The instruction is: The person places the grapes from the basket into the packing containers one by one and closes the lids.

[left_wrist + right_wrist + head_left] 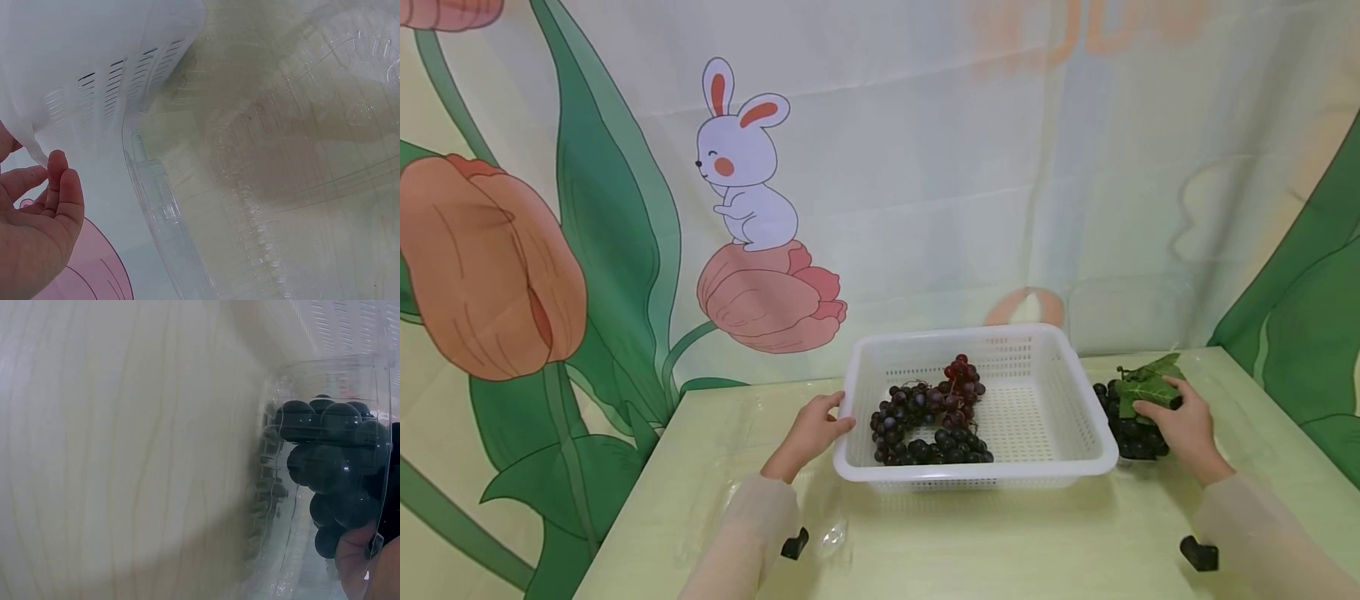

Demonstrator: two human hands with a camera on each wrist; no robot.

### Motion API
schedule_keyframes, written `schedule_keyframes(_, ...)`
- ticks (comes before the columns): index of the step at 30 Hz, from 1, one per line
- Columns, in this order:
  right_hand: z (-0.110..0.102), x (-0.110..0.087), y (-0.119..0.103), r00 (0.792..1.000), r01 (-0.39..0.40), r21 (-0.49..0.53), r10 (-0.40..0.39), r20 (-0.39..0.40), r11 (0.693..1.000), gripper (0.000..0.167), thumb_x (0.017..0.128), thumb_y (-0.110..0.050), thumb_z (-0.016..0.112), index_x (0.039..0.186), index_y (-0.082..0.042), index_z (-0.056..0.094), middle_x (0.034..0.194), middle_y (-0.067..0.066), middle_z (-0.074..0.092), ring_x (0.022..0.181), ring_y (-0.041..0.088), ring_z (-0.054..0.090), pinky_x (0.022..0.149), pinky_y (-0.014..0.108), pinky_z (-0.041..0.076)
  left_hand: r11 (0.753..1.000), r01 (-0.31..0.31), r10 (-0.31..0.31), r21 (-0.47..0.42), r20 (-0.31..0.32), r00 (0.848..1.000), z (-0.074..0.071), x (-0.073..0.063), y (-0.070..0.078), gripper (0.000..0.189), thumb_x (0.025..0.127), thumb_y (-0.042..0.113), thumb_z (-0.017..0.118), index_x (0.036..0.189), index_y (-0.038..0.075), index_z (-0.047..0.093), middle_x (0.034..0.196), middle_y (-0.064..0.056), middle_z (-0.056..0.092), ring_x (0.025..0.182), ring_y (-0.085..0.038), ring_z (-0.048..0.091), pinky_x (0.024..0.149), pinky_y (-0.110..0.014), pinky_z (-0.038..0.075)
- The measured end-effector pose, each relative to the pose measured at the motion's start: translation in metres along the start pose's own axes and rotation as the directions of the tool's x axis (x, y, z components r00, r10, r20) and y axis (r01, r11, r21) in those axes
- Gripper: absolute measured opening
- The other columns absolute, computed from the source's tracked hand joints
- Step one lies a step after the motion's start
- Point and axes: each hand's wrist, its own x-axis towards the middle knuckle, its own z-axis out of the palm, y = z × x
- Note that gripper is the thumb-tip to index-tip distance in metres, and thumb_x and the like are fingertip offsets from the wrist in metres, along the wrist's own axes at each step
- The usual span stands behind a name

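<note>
A white slotted plastic basket [973, 475] stands on the table, holding dark grapes [951, 447] and a red bunch [960, 392] in its left part. My left hand [811, 429] pinches the basket's left rim between thumb and fingers; the left wrist view has its fingers [59, 187] under the lip. Right of the basket, black grapes [328, 469] lie in a clear plastic box [337, 365]. Over them my right hand [1187, 429] holds green leaves [1150, 385] between thumb and fingers. Its thumb reaches down beside the grapes in the right wrist view.
On the pale wood-grain table [970, 542], a clear plastic box or lid [165, 209] lies left of the basket. A small clear plastic piece [832, 537] is near the left forearm. Behind the table hangs a printed cloth [925, 183] with a rabbit and tulips.
</note>
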Motion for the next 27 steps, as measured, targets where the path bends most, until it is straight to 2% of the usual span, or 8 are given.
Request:
schedule_keyframes(11,0.000,0.005,0.005,0.997,-0.037,0.024,0.036,0.074,0.999,0.080,0.083,-0.033,0.057,0.140,0.002,0.012,0.143,0.030,0.005,0.127,0.049,0.012,0.096,0.061,0.022,1.000,-0.006,0.007,0.008,-0.006,1.000,0.001,0.001,-0.001,0.053,0.084,0.013,0.059,0.131,0.000,0.040,0.121,-0.017,0.048,0.087,-0.023,0.057,0.072,-0.033,0.051)
schedule_keyframes(13,-0.001,0.006,0.006,0.995,-0.049,0.019,0.047,0.090,0.999,0.081,0.083,-0.033,0.057,0.140,0.001,0.011,0.142,0.031,0.008,0.110,0.045,0.041,0.089,0.055,0.035,1.000,-0.008,0.008,0.009,-0.006,1.000,0.001,0.000,-0.001,0.053,0.084,0.013,0.059,0.131,-0.001,0.040,0.121,-0.017,0.048,0.087,-0.023,0.057,0.071,-0.033,0.051)
schedule_keyframes(15,-0.001,0.007,0.007,0.992,-0.062,0.023,0.059,0.112,0.998,0.082,0.084,-0.033,0.056,0.141,0.000,0.008,0.142,0.031,0.009,0.080,0.033,0.053,0.075,0.045,0.044,1.000,-0.011,0.011,0.011,-0.006,1.000,0.001,0.000,-0.002,0.052,0.083,0.013,0.059,0.131,-0.001,0.040,0.121,-0.018,0.048,0.087,-0.023,0.057,0.071,-0.033,0.051)
schedule_keyframes(18,-0.004,0.009,0.009,0.985,-0.079,0.035,0.073,0.159,0.996,0.083,0.084,-0.034,0.055,0.142,-0.002,0.004,0.141,0.032,0.010,0.052,0.009,0.035,0.053,0.031,0.040,1.000,-0.015,0.015,0.013,-0.004,1.000,0.001,0.000,-0.002,0.052,0.084,0.013,0.059,0.130,-0.002,0.040,0.120,-0.018,0.048,0.087,-0.024,0.057,0.071,-0.033,0.051)
schedule_keyframes(21,-0.006,0.012,0.013,0.974,-0.094,0.050,0.082,0.212,0.994,0.087,0.084,-0.036,0.055,0.142,-0.003,-0.001,0.142,0.033,0.003,0.057,0.008,0.039,0.054,0.030,0.043,1.000,-0.004,0.004,0.010,-0.002,1.000,0.001,0.001,-0.002,0.053,0.084,0.013,0.059,0.131,0.000,0.040,0.121,-0.017,0.048,0.088,-0.024,0.057,0.071,-0.033,0.051)
schedule_keyframes(24,-0.008,0.016,0.017,0.958,-0.119,0.072,0.095,0.270,0.990,0.096,0.082,-0.040,0.057,0.140,-0.003,-0.010,0.142,0.031,-0.006,0.086,0.031,0.054,0.074,0.042,0.048,1.000,0.002,-0.002,0.009,-0.002,1.000,0.001,0.001,-0.001,0.052,0.084,0.014,0.058,0.131,0.000,0.040,0.121,-0.017,0.048,0.089,-0.024,0.057,0.072,-0.034,0.051)
schedule_keyframes(26,-0.008,0.020,0.023,0.947,-0.150,0.082,0.119,0.298,0.985,0.104,0.079,-0.041,0.060,0.138,-0.004,-0.017,0.142,0.028,-0.014,0.115,0.046,0.037,0.088,0.051,0.041,1.000,0.001,-0.001,0.009,0.000,1.000,0.000,0.001,-0.001,0.052,0.084,0.013,0.058,0.131,0.000,0.040,0.120,-0.017,0.048,0.089,-0.023,0.057,0.072,-0.034,0.051)
schedule_keyframes(27,-0.008,0.023,0.027,0.942,-0.160,0.082,0.127,0.310,0.984,0.108,0.078,-0.043,0.061,0.137,-0.003,-0.020,0.142,0.027,-0.017,0.124,0.050,0.021,0.092,0.055,0.035,1.000,0.000,0.000,0.008,0.000,1.000,0.000,0.000,-0.001,0.053,0.084,0.014,0.058,0.131,0.000,0.040,0.120,-0.017,0.048,0.089,-0.023,0.057,0.072,-0.034,0.051)
